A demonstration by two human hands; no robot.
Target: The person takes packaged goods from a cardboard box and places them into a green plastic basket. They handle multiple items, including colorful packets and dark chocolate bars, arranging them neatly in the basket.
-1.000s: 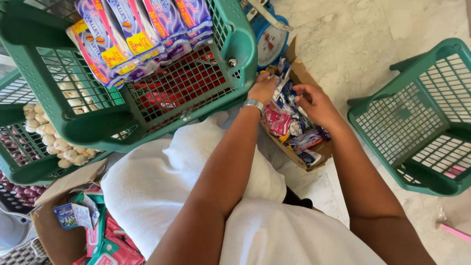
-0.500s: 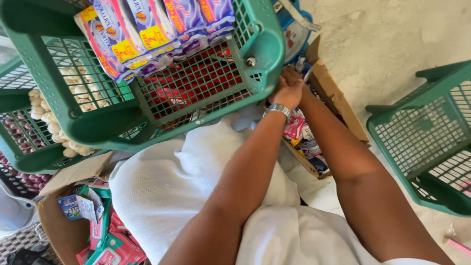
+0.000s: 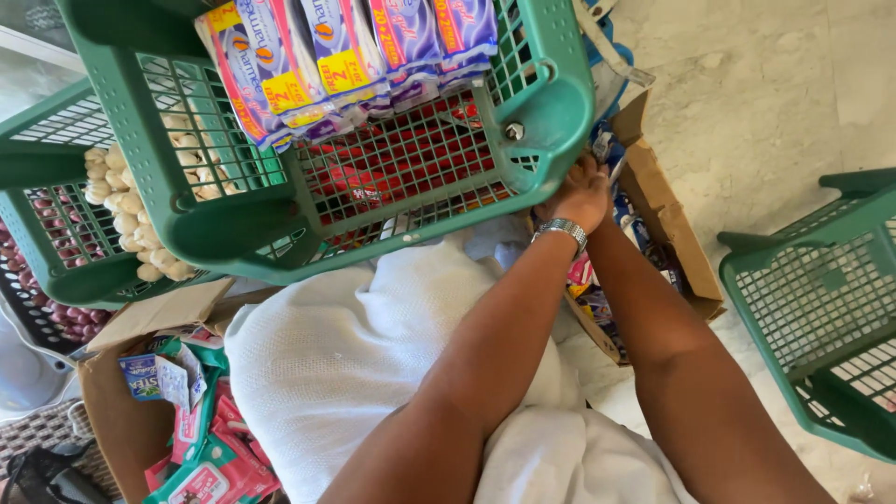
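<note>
My left hand (image 3: 577,194), with a silver watch on its wrist, reaches into a brown cardboard box (image 3: 665,219) of small colourful packets (image 3: 590,280). Its fingers curl at the box's far end, right under the corner of a green plastic basket (image 3: 551,112). My right forearm (image 3: 644,317) runs alongside into the same box. Its hand is hidden behind my left hand and the basket corner. Whether either hand grips a packet is not visible. The basket holds purple and pink wrapped packs (image 3: 345,56) standing on end and red packets beneath.
A second green basket (image 3: 65,224) with pale round items sits at the left, and another green basket (image 3: 821,308) at the right on pale stone floor. A white cloth covers my lap (image 3: 355,364). A cardboard box (image 3: 131,420) of pink-and-green packs lies lower left.
Both hands have moved farther into the cardboard box and come together under the basket's corner. The view has shifted closer to the basket.
</note>
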